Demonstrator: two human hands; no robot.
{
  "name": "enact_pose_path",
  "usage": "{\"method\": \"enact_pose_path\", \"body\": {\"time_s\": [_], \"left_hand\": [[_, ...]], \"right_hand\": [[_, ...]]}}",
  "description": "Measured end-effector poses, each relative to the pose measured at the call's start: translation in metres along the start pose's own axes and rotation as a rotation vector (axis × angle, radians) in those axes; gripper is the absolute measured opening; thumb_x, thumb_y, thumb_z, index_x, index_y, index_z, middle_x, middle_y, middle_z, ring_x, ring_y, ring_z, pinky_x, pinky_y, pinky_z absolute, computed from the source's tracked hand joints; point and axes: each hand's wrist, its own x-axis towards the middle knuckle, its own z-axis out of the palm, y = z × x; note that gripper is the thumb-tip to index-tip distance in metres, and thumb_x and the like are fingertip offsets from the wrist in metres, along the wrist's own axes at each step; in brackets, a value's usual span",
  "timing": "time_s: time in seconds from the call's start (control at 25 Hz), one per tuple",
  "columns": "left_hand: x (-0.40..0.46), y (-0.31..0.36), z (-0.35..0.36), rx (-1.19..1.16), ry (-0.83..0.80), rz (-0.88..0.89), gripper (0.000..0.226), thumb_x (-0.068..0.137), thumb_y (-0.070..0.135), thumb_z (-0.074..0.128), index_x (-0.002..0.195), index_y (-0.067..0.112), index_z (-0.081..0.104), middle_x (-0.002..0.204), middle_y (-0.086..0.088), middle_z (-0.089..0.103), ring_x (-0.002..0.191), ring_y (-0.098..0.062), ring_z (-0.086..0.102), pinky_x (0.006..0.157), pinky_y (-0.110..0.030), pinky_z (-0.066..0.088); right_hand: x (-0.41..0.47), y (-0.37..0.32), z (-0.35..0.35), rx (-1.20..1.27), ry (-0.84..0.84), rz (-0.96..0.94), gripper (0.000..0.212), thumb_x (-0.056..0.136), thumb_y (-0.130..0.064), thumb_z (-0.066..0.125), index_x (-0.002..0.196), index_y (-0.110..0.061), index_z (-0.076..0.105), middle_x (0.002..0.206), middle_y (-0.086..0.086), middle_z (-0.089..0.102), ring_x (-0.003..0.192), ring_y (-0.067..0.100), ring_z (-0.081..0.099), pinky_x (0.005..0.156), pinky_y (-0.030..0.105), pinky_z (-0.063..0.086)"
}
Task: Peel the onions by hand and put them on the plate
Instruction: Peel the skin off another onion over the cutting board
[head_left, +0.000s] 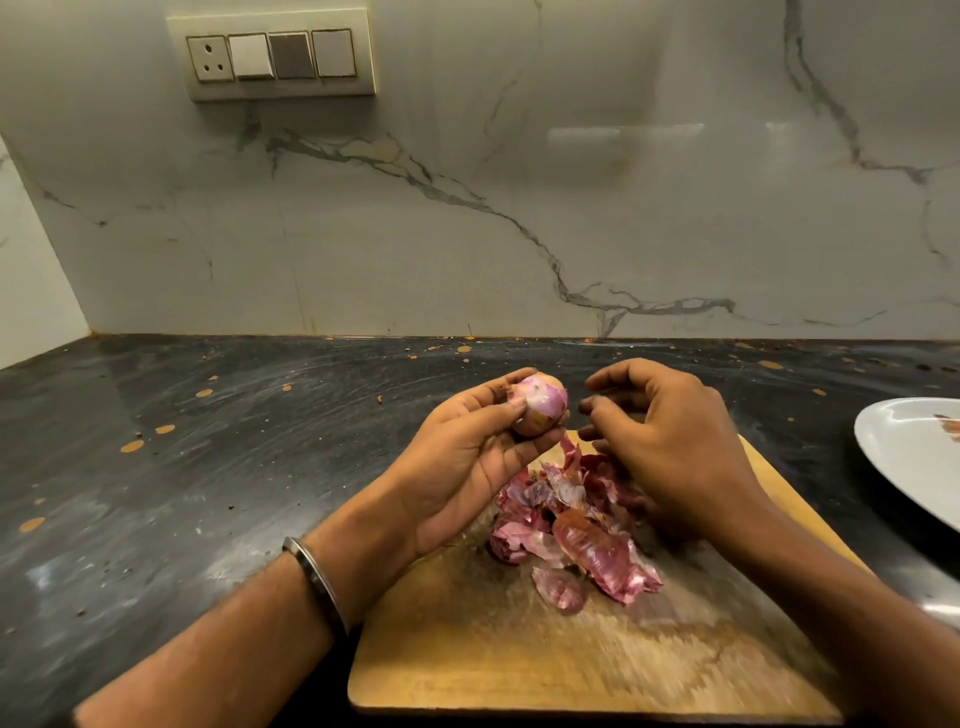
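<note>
Above the far edge of the cutting board (467, 649), the left hand (467, 457) grips the onion (540, 405) while the right hand (665, 431) hovers empty, loosely curled, and should probably pinch the remaining loose skin near the root.

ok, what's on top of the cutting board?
A heap of pink onion skins lies on the wooden cutting board. The right hand and forearm cover the board's right part, so anything there is hidden. The left hand holds the onion above it.
</note>
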Motion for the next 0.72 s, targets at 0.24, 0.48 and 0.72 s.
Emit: {"method": "enact_pose_path", "body": {"time_s": [0.24, 0.48, 0.72], "left_hand": [[-0.0032, -0.0032, 0.0033, 0.040, 0.034, 0.009, 0.047, 0.085, 0.000, 0.057, 0.131, -0.003, 0.052, 0.118, -0.024, 0.065, 0.095, -0.025, 0.071, 0.084, -0.036, 0.060], [-0.0042, -0.0026, 0.0024, 0.028, 0.011, 0.011, 0.043, 0.086, 0.004, 0.059, 0.129, 0.002, 0.057, 0.120, -0.023, 0.066, 0.110, -0.031, 0.067, 0.085, -0.037, 0.060], [-0.0029, -0.0035, 0.0015, 0.079, 0.033, 0.056, 0.041, 0.090, 0.015, 0.058, 0.129, 0.001, 0.055, 0.115, -0.020, 0.069, 0.100, -0.027, 0.070, 0.077, -0.032, 0.061]], "right_hand": [[-0.0053, -0.0097, -0.0006, 0.116, -0.065, -0.055, 0.017, 0.087, -0.037, 0.072, 0.095, -0.023, 0.074, 0.082, -0.010, 0.074, 0.078, 0.000, 0.071, 0.072, 0.022, 0.060], [-0.0046, -0.0077, -0.0030, 0.183, -0.050, -0.051, 0.012, 0.087, -0.012, 0.075, 0.096, -0.019, 0.071, 0.080, -0.002, 0.073, 0.075, 0.008, 0.072, 0.070, 0.027, 0.061], [-0.0048, -0.0079, -0.0007, 0.128, -0.129, -0.090, 0.017, 0.088, -0.007, 0.072, 0.094, -0.023, 0.072, 0.083, -0.008, 0.073, 0.080, 0.003, 0.070, 0.072, 0.019, 0.058]]}}
